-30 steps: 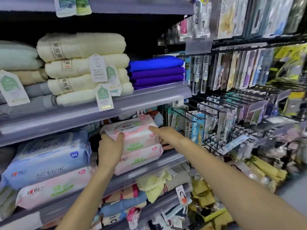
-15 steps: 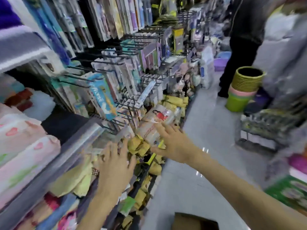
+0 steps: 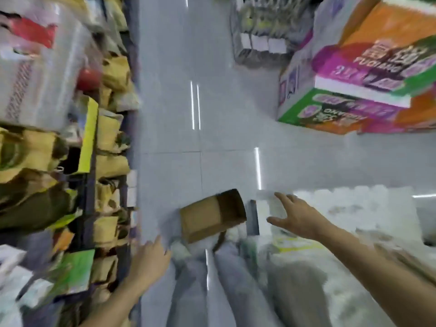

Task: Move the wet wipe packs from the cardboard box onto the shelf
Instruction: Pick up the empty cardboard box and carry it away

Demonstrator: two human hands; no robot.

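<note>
The view is blurred and points down at the floor. A brown cardboard box (image 3: 207, 215) lies on the grey tiles near my feet, its open end facing right; I cannot see inside it. My left hand (image 3: 151, 260) hangs empty with fingers apart, just left of and below the box. My right hand (image 3: 295, 213) is spread wide and empty, just right of the box. No wet wipe pack shows in this frame, and the shelf that holds them is out of view.
Low shelves (image 3: 89, 185) crammed with yellow and green packets run along the left. Large colourful cartons (image 3: 354, 90) are stacked at the upper right. White bulk packs (image 3: 354, 208) lie to the right. My grey trouser legs (image 3: 212, 291) stand below the box.
My hands let go of the pink wipe pack on the shelf. The view swung right and down to the floor, and both empty hands now hang either side of the cardboard box.
</note>
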